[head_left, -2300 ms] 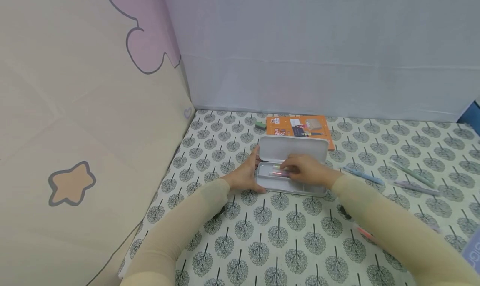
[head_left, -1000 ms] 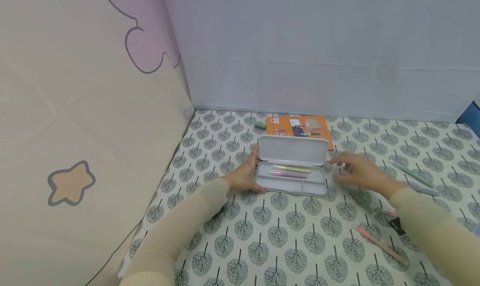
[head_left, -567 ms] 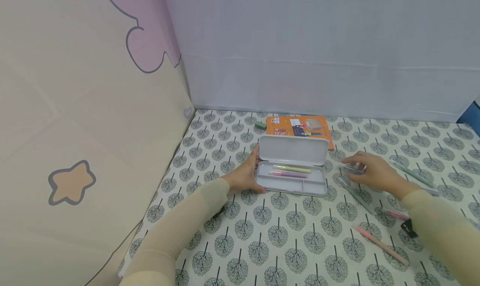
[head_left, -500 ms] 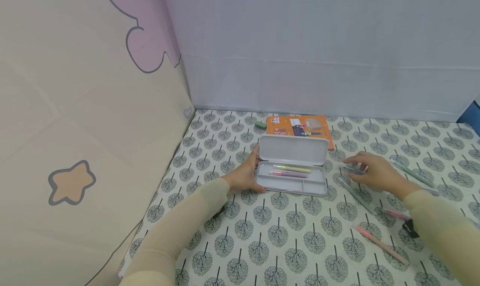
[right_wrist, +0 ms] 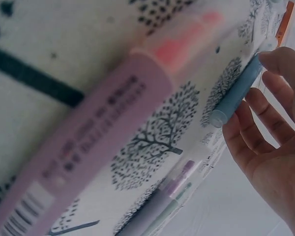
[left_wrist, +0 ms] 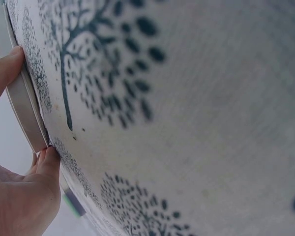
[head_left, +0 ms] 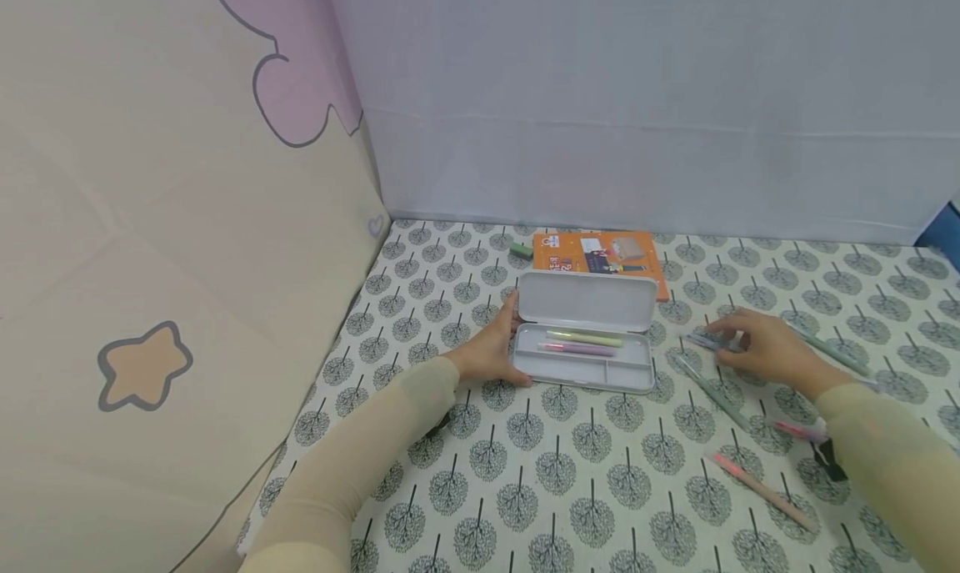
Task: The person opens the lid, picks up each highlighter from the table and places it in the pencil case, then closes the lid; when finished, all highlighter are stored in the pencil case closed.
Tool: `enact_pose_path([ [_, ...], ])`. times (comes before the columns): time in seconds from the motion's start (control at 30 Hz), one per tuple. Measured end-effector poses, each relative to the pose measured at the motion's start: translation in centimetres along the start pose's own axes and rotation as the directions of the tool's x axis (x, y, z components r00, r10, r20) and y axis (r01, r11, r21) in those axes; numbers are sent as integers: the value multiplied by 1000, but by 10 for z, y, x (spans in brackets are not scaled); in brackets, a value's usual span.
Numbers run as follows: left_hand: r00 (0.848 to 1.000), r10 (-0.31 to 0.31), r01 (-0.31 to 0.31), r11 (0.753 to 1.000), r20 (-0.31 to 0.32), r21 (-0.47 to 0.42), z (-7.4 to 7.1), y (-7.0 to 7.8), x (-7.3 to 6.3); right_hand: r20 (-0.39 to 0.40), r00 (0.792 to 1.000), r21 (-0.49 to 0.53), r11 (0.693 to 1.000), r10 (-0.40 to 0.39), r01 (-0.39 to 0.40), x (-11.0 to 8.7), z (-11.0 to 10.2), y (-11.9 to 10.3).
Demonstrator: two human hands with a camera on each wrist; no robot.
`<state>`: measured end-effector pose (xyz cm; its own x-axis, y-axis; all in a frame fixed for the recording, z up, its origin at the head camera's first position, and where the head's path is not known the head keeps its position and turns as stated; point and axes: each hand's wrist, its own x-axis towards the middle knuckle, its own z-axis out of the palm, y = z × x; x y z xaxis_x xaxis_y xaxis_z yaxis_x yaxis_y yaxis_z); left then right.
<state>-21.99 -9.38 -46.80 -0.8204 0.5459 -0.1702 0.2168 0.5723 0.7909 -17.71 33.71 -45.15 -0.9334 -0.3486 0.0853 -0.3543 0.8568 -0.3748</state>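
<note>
In the head view, a white pencil case (head_left: 555, 371) stands with its lid raised; a yellow pen (head_left: 585, 339) and a lilac pen (head_left: 576, 349) lie in its rear compartment. My left hand (head_left: 487, 352) grips the case's left end, thumb at the front corner and fingers behind; the left wrist view shows that thumb against the case wall (left_wrist: 27, 105). To the right of the case, my right hand (head_left: 772, 352) pinches a blue pen (right_wrist: 238, 91) between thumb and fingers, low over the cloth. The far end of this pen is hidden by the hand.
A green pen (head_left: 712, 392), a peach pen (head_left: 765, 491) and a mauve pen (right_wrist: 98, 123) lie near the right arm. Another green pen (head_left: 836, 352) and a greyish-purple pen (right_wrist: 147, 211) lie farther right. An orange booklet (head_left: 600, 254) and a small green object (head_left: 521, 250) are behind the case.
My right hand has left the pens inside the case and moved right to the blue pen, which it now pinches. The left hand has stayed at the case's end.
</note>
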Motion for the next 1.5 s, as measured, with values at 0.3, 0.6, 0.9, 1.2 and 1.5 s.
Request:
enact_pose_path([
  [0.3,1000,6,-6,1000,-1,-3,0,1,0,-25,999,-12,999,-34,34,-2,4,0],
  [0.6,1000,14,-14,1000,1,0,0,1,0,-8,999,-8,999,-33,33,0,3,-2],
  [0.9,1000,-8,8,1000,2,2,-1,3,-1,-58,992,-1,994,-110,110,7,-7,-17],
  [1.2,1000,-18,18,998,-1,-54,1,1,-1,-16,992,28,991,-127,127,13,-17,-42],
  [1.5,1000,-29,29,998,1,-51,0,2,-1,10,992,27,992,-126,126,28,-12,-62],
])
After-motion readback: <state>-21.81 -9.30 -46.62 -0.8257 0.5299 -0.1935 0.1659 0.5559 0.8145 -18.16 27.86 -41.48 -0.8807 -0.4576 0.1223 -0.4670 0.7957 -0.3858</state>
